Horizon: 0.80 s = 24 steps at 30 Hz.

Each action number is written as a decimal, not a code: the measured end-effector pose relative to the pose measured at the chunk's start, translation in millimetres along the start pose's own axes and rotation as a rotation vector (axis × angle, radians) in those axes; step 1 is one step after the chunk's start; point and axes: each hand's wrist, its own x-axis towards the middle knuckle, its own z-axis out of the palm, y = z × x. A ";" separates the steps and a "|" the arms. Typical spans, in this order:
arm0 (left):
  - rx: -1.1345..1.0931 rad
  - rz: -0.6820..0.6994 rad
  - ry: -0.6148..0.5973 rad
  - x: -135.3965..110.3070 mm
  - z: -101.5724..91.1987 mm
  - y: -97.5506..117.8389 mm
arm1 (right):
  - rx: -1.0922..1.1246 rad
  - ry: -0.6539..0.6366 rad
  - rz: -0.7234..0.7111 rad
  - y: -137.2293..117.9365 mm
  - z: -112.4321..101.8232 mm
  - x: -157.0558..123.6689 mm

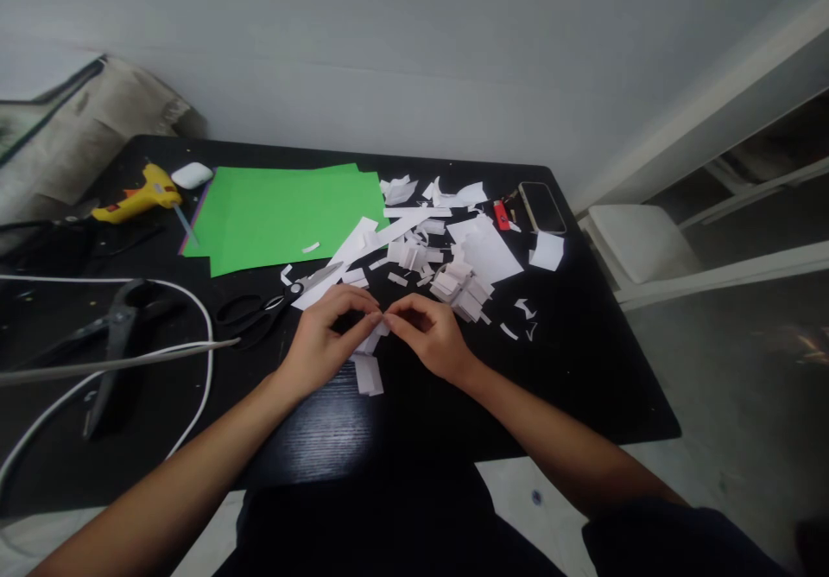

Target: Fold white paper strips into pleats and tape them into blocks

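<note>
My left hand (327,339) and my right hand (431,335) meet over the near middle of a black table (570,344). Both pinch the same small white paper piece (379,328) between their fingertips. Just below it a few folded white paper pieces (368,373) lie on the table. Beyond my hands sits a heap of folded white paper bits (461,288) and cut strips (414,253). Black-handled scissors (272,305) lie just left of my left hand.
Green paper sheets (285,214) cover the table's far middle. A yellow glue gun (139,193) and a white earbud case (191,175) are at far left. White cable (194,348) and black pliers (113,335) lie left. A phone (542,207) and red lighter (501,214) are at far right.
</note>
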 end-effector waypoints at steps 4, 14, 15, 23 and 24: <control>-0.021 -0.012 -0.036 -1.4 1.5 0.0 | -0.048 -0.021 -0.032 -1.3 -0.8 -1.0; -0.077 -0.084 -0.011 -1.9 0.3 -5.7 | -0.028 -0.022 0.007 0.9 -5.4 2.3; -0.081 -0.093 -0.012 -1.9 0.5 -5.9 | -0.021 -0.021 0.015 1.1 -5.2 2.2; -0.095 -0.088 -0.027 -0.9 0.7 -5.6 | 0.005 -0.019 0.044 0.3 -2.4 -0.4; -0.094 -0.086 -0.031 -1.0 0.7 -5.5 | 0.003 -0.017 0.046 0.0 -2.4 -0.6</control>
